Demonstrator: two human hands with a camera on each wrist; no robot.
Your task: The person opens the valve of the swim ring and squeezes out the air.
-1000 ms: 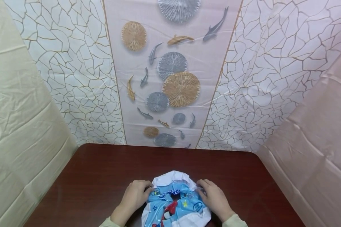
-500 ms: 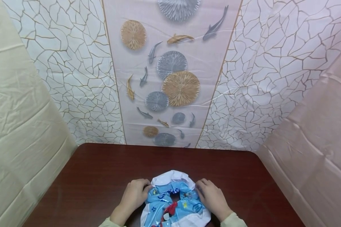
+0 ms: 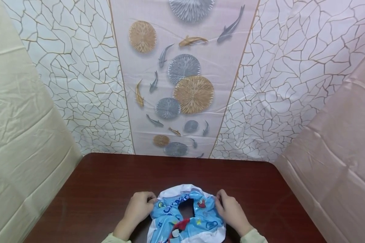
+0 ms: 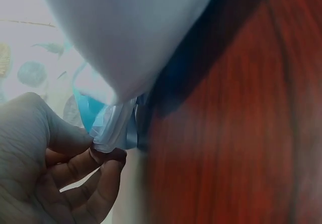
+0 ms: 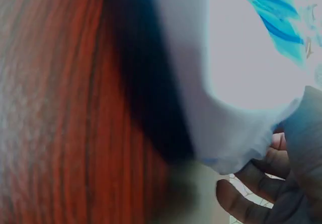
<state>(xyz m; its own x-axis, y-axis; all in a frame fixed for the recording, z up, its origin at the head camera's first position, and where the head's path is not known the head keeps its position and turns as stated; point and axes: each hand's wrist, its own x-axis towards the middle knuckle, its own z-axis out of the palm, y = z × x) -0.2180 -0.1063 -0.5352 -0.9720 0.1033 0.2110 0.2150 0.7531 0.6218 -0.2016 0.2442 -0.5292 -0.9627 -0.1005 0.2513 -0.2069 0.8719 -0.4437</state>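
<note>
A soft, wrinkled swim ring (image 3: 165,224), blue with cartoon prints and white along its outer edge, lies at the near middle of the table. Its dark central hole shows between the two hands. My left hand (image 3: 137,208) pinches the ring's left edge; in the left wrist view the thumb and fingertips hold its thin clear rim (image 4: 113,128). On the opposite side my right hand (image 3: 233,213) pinches the right edge, with fingers partly behind the white side (image 5: 241,83) in the right wrist view. The ring's nearest part falls outside the head view.
The dark red-brown wooden table (image 3: 115,175) has rounded far corners. A patterned cloth (image 3: 194,94) with fish and round motifs hangs behind it. Beige cloth panels (image 3: 27,135) close in the left side, and a similar panel (image 3: 331,162) the right.
My hands have moved apart, the left one outward to the left and the right one slightly right. The swim ring is spread wider and its central hole shows larger.
</note>
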